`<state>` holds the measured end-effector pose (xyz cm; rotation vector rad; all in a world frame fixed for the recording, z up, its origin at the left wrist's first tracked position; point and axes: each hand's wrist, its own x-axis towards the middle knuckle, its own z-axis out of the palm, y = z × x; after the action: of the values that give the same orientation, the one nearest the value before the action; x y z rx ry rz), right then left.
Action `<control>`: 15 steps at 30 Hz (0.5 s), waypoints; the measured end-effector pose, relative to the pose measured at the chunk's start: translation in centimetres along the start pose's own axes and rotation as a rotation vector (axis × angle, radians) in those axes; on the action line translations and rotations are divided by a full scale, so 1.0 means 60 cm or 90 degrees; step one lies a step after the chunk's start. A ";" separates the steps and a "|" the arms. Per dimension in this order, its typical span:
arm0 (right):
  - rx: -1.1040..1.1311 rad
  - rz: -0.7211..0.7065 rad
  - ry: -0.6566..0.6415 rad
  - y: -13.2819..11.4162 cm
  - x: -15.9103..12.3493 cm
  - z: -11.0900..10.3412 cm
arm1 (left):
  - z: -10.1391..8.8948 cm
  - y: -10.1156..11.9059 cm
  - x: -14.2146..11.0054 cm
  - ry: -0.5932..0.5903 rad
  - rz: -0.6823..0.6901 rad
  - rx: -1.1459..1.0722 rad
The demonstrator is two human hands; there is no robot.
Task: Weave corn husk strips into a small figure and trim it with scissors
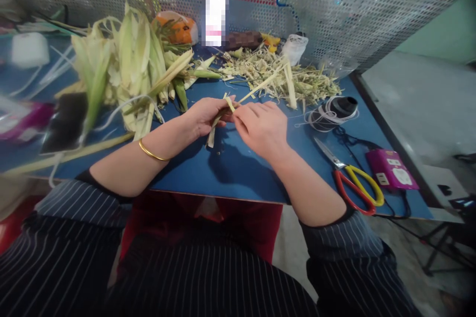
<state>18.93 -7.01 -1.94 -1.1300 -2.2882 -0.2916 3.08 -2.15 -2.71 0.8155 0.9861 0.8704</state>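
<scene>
Over the middle of the blue table, my left hand (210,115) and my right hand (262,126) meet at a narrow, pale corn husk strip (230,104). My left fingers are closed around it, and one end of husk hangs below them. The fingertips of my right hand pinch the strip from the other side; the back of that hand hides part of the grip. A long thin piece of husk sticks up and away to the right from between the hands. Left of them lies a large heap of corn husks (136,59).
Shredded husk scraps (271,77) are piled at the back. On the right are a dark thread cone (334,111), scissors (349,178) with red and yellow handles, and a purple box (392,168). A dark phone-like slab (65,124) lies left. Perforated metal mesh (323,5) borders the table's back.
</scene>
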 end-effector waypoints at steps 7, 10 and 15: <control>-0.088 -0.027 0.030 0.000 0.002 0.002 | 0.001 -0.001 -0.001 0.056 0.036 -0.051; -0.091 -0.040 0.024 0.001 -0.001 0.012 | 0.006 0.007 -0.009 0.060 0.032 -0.098; -0.098 -0.029 0.000 0.007 0.000 0.031 | 0.020 0.022 -0.024 0.091 -0.001 -0.169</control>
<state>18.52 -5.97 -3.48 -1.1529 -2.3266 -0.4922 3.48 -3.07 -0.65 0.5330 0.9690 1.0442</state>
